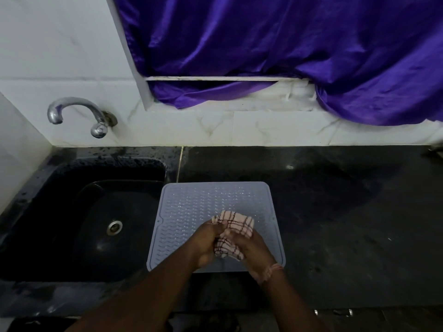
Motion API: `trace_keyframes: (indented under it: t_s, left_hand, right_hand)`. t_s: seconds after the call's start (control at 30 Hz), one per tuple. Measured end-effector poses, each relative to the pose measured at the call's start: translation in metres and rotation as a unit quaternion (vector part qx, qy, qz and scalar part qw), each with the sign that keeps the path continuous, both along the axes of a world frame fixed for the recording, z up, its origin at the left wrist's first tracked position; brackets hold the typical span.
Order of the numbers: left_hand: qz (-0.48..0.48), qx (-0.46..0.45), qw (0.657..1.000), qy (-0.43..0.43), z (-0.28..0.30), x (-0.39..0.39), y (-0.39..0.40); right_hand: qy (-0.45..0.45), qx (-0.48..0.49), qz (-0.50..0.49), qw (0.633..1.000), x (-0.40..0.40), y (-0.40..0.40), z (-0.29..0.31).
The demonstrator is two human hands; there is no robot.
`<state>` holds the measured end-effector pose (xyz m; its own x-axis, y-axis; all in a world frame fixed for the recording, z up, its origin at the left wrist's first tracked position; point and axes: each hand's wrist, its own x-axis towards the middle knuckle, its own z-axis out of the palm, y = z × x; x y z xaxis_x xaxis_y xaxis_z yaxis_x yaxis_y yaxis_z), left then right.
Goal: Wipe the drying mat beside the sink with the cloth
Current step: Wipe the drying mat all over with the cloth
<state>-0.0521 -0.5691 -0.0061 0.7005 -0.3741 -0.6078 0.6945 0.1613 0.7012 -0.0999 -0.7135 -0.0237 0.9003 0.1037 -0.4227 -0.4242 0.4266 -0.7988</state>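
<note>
2 hands bunch a pink checked cloth (233,232) over the grey ribbed drying mat (191,207)
Left hand (207,243) and right hand (251,250) both grip the cloth, fingers curled; the mat lies just right of the black sink (79,212)

A pale blue drying mat (191,207) lies on the dark table (347,224), just beside a black sink (79,221). Over its near half, the left hand (206,245) and right hand (251,250) both clutch a bunched pink checked cloth (236,226). A thread band (273,270) circles the right wrist. A chrome tap (79,113) juts from the white tiled wall (60,56), and a purple curtain (287,49) hangs behind.
</note>
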Motion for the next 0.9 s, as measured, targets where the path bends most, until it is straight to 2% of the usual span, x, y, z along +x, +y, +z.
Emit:
trace_keyframes:
  t_s: [0.07, 0.13, 0.2, 0.27, 0.33, 0.37, 0.4, 0.43, 0.5, 0.53, 0.6, 0.67, 0.77, 0.9]
  left_hand:
    - [-0.036, 0.025, 0.999, -0.029, 0.003, 0.009, -0.001]
    - [-0.086, 0.146, 0.979, -0.116, 0.007, 0.021, 0.0]
    - [-0.108, 0.283, 0.93, -0.207, 0.006, 0.038, 0.017]
    - [-0.127, 0.425, 0.856, -0.267, 0.0, 0.061, 0.052]
    - [-0.152, 0.542, 0.788, -0.248, -0.01, 0.082, 0.095]
    - [-0.164, 0.581, 0.766, -0.222, -0.014, 0.092, 0.115]
    - [-0.168, 0.594, 0.76, -0.202, -0.021, 0.1, 0.13]
    - [-0.157, 0.576, 0.778, -0.195, -0.029, 0.106, 0.142]
    - [-0.061, 0.472, 0.858, -0.192, -0.048, 0.111, 0.154]
    - [0.001, 0.423, 0.887, -0.184, -0.06, 0.112, 0.158]
    - [0.098, 0.374, 0.91, -0.151, -0.079, 0.106, 0.162]
    - [0.152, 0.356, 0.912, -0.134, -0.094, 0.101, 0.161]
    - [0.173, 0.367, 0.898, -0.17, -0.108, 0.095, 0.158]
    - [0.127, 0.413, 0.87, -0.236, -0.113, 0.082, 0.158]
  right_hand:
    - [0.014, -0.004, 0.031, 0.999, 0.003, 0.004, -0.001]
    - [0.045, -0.051, 0.011, 0.998, 0.012, 0.007, 0.002]
    - [0.078, -0.133, -0.038, 0.987, 0.03, 0.007, 0.011]
    - [0.108, -0.213, -0.131, 0.962, 0.05, -0.001, 0.018]
    - [0.117, -0.289, -0.219, 0.924, 0.069, -0.015, 0.024]
    - [0.124, -0.343, -0.245, 0.898, 0.079, -0.022, 0.025]
    - [0.128, -0.399, -0.261, 0.87, 0.089, -0.029, 0.024]
    - [0.133, -0.455, -0.259, 0.842, 0.098, -0.035, 0.022]
    - [0.137, -0.557, -0.209, 0.792, 0.116, -0.041, 0.014]
    - [0.138, -0.592, -0.182, 0.773, 0.125, -0.04, 0.009]
    - [0.122, -0.637, -0.15, 0.746, 0.136, -0.031, -0.003]
    - [0.11, -0.688, -0.103, 0.71, 0.143, -0.012, -0.018]
    - [0.137, -0.734, -0.055, 0.663, 0.148, 0.021, -0.04]
    - [0.163, -0.727, -0.068, 0.664, 0.161, 0.061, -0.043]
